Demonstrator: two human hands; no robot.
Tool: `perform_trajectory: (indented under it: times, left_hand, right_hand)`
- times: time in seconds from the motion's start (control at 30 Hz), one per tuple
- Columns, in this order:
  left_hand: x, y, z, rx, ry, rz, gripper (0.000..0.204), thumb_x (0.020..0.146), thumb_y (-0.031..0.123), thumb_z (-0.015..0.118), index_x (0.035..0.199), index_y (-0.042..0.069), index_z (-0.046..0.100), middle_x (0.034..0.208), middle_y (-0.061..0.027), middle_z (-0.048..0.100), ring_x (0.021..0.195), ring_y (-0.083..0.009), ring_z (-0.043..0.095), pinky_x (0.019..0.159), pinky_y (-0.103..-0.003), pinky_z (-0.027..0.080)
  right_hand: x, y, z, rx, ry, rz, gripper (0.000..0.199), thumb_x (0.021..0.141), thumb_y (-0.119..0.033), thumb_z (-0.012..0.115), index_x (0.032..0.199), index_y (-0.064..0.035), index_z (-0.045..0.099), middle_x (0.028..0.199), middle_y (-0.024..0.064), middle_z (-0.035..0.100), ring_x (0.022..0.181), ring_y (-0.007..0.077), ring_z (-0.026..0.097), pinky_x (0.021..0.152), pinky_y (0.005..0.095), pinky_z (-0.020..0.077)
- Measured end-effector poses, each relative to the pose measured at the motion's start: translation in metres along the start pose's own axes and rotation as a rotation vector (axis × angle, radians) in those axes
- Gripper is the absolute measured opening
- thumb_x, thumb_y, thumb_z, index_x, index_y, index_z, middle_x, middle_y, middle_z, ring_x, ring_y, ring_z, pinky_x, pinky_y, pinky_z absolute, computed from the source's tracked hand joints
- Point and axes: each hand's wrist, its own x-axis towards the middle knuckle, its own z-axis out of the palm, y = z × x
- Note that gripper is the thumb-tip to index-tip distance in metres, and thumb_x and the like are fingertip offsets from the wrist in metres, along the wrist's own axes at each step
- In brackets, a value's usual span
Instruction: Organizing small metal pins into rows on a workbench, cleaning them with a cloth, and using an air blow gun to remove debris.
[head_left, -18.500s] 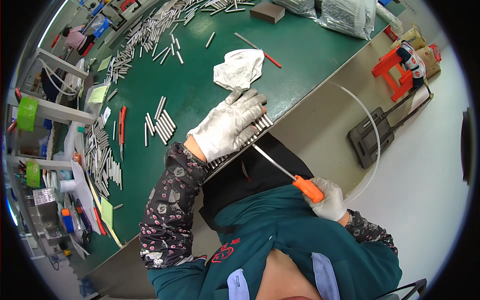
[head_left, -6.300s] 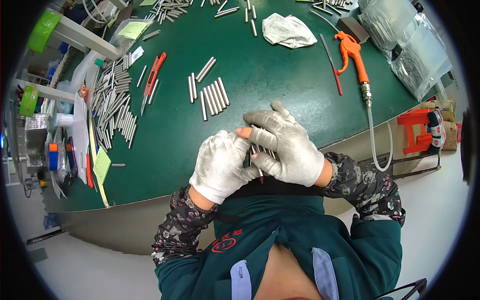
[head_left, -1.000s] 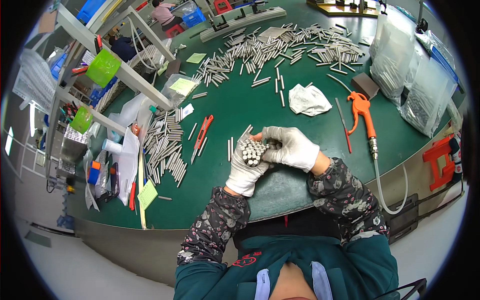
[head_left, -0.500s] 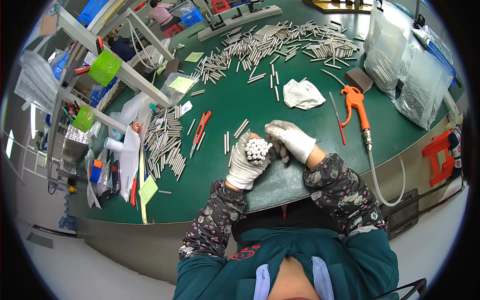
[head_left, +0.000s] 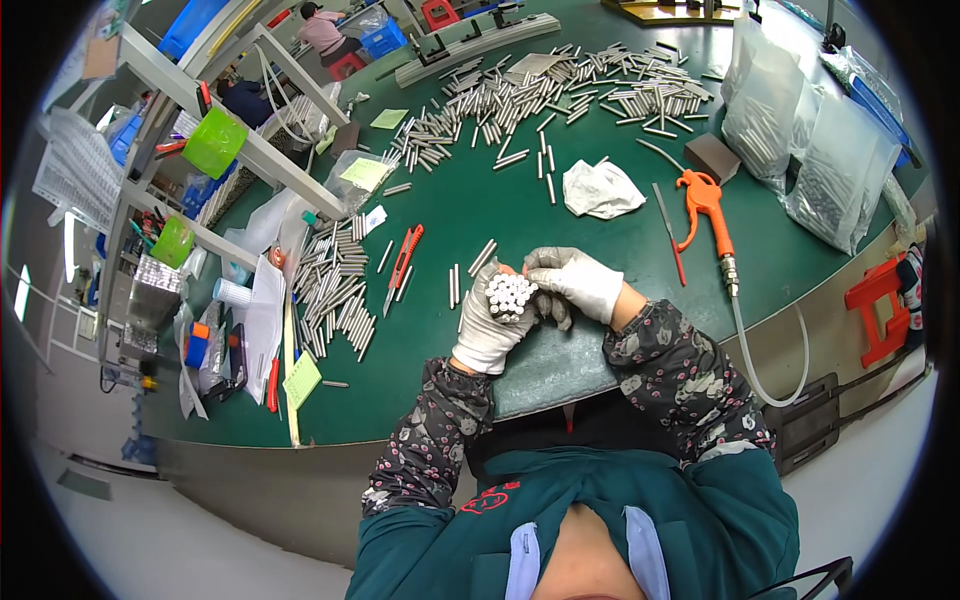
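A bundle of short metal rods (head_left: 510,296), seen end-on, is gripped in my left hand (head_left: 484,335), which wears a pale work glove. Close against the right side of that bundle is my gloved right hand (head_left: 588,284). Its fingers are curled and soiled dark at the tips, and whatever they pinch is hidden. Just left of my left hand, a few loose rods (head_left: 454,286) lie on the green table (head_left: 450,215). A red utility knife (head_left: 404,265) rests farther left, beside a loose pile of similar rods (head_left: 335,275).
A large heap of rods (head_left: 540,90) spreads across the far side. To the right lie a white cloth (head_left: 602,190), a thin red-handled tool (head_left: 672,235) and an orange air gun (head_left: 708,205) with its hose. Bags of rods (head_left: 840,185) stand at far right. Shelving (head_left: 265,155) edges the left.
My right hand has shifted slightly closer to the bundle, its fingertips now nearer the rod ends. My left hand keeps its hold on the rods. The whole view has drifted a little.
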Motion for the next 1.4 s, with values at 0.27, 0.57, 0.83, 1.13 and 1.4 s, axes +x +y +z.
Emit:
perform_trajectory:
  times: [0.27,0.57,0.83,1.13,1.4]
  left_hand:
    - [0.0,-0.009,-0.006,-0.152,-0.092,-0.195,0.05,0.072,-0.001,0.071,0.115,0.006,0.045,0.098,-0.0023,0.059,0.087,-0.0115,0.061,0.075,-0.025,0.051]
    - [-0.002,-0.015,-0.006,-0.316,-0.068,-0.2,0.055,0.072,-0.002,0.072,0.118,0.006,0.044,0.096,-0.0018,0.06,0.086,-0.0118,0.062,0.076,-0.025,0.052]
    - [0.0,-0.007,-0.006,-0.31,-0.073,-0.255,0.048,0.072,-0.004,0.071,0.112,0.006,0.046,0.096,-0.0019,0.062,0.087,-0.0108,0.062,0.077,-0.024,0.052]
    - [-0.002,-0.018,-0.01,-0.332,-0.075,-0.237,0.06,0.073,-0.005,0.071,0.125,0.004,0.041,0.102,-0.0037,0.061,0.091,-0.0116,0.062,0.08,-0.025,0.052]
    - [-0.002,-0.009,-0.009,-0.328,-0.08,-0.243,0.059,0.072,-0.002,0.074,0.121,0.004,0.042,0.1,-0.0031,0.061,0.091,-0.0121,0.062,0.08,-0.026,0.052]
  right_hand:
    - [0.003,0.002,0.0,0.012,0.007,-0.003,0.019,0.094,-0.022,0.053,0.102,-0.005,0.055,0.062,0.0081,0.06,0.037,0.0142,0.053,0.032,0.0263,0.0426]
    - [0.001,0.001,0.001,0.019,0.01,-0.004,0.022,0.095,-0.023,0.052,0.104,-0.0041,0.056,0.061,0.0078,0.059,0.037,0.0141,0.052,0.031,0.026,0.0411]
    - [0.002,0.001,0.001,0.001,0.024,0.003,0.025,0.095,-0.023,0.05,0.108,-0.002,0.054,0.062,0.0089,0.06,0.037,0.0141,0.052,0.031,0.0259,0.041]
    - [0.002,0.001,0.003,0.006,0.032,0.016,0.026,0.095,-0.023,0.05,0.109,-0.0016,0.054,0.062,0.0087,0.06,0.037,0.0138,0.051,0.032,0.026,0.0414]
    - [0.0,0.0,0.001,-0.004,0.009,0.008,0.024,0.095,-0.025,0.051,0.105,-0.0037,0.054,0.061,0.0072,0.059,0.037,0.013,0.051,0.032,0.0254,0.0405]
